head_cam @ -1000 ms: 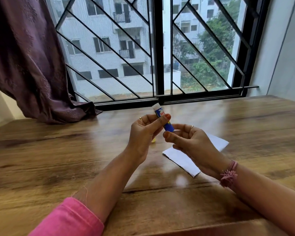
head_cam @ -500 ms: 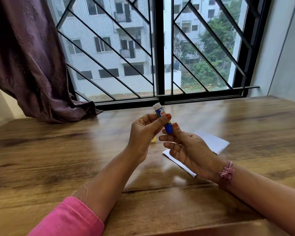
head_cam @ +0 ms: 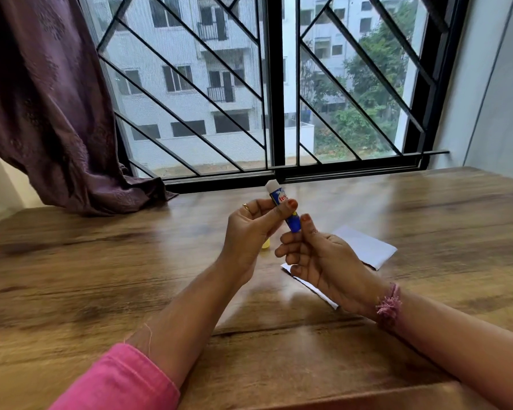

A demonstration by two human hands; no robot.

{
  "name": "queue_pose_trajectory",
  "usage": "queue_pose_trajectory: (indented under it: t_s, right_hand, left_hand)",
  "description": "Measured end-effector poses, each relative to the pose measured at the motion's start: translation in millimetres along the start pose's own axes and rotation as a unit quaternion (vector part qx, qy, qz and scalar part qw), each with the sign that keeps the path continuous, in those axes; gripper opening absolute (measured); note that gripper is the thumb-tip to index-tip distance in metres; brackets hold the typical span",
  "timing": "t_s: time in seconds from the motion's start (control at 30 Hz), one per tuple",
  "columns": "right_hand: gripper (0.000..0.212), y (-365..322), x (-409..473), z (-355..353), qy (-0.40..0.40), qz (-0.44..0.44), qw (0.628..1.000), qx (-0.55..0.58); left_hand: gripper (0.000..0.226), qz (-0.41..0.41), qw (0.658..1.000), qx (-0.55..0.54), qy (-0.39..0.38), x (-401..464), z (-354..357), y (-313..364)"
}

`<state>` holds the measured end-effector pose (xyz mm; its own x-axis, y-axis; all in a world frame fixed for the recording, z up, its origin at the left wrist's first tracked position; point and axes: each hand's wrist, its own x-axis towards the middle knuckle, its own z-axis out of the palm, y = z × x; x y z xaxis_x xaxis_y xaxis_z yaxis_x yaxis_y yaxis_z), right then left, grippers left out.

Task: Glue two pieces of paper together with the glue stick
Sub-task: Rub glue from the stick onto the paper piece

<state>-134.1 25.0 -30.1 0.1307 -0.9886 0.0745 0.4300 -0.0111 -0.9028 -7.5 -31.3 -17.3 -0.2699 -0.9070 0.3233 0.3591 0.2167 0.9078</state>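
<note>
The wide brown wooden table [head_cam: 101,261] runs bare to the left of the white paper sheets [head_cam: 365,247], which lie flat near the black window frame [head_cam: 274,84]. Above the paper's left edge, the left hand [head_cam: 249,232] pinches the blue glue stick [head_cam: 283,207] upright; the right hand [head_cam: 323,258] pinches its base, other fingers loosely curled.

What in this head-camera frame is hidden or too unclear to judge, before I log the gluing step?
- White paper on the wooden table: the right hand covers its middle, so one sheet or two cannot be told.
- Small yellow object: mostly behind the left hand; identity unclear.
- Blue glue stick: label partly under the left thumb, base hidden by the right fingers.
</note>
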Motion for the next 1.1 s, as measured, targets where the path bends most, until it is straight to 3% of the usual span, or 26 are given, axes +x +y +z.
queue_pose_trajectory:
  t_s: [0.27,0.43,0.53,0.73,0.93,1.1]
  right_hand:
    - [0.019,1.8,3.1,-4.8,0.050,-0.075,0.993,-0.073]
    - [0.046,2.0,1.6,0.1,0.003,-0.040,0.998,-0.053]
    - [0.048,1.5,0.8,1.6,0.027,-0.058,0.995,-0.081]
    - [0.012,2.7,1.0,-2.4,0.040,-0.124,0.982,-0.139]
    - [0.041,2.1,-1.4,-0.1,-0.013,-0.065,0.994,-0.084]
    - [0.033,1.4,-0.1,-0.7,0.034,-0.097,0.990,-0.096]
  left_hand:
    - [0.031,-0.001,1.000,0.013,-0.002,-0.7,0.9,-0.7]
    - [0.032,-0.004,1.000,0.009,-0.004,-0.2,-0.5,0.3]
    - [0.028,-0.001,1.000,0.005,-0.005,-0.9,1.1,2.4]
    - [0.025,0.005,1.000,0.015,-0.014,-1.6,2.0,3.1]
    - [0.021,0.001,1.000,0.011,-0.012,-2.0,3.5,3.7]
    - [0.023,0.006,1.000,0.019,-0.011,-1.8,1.5,4.2]
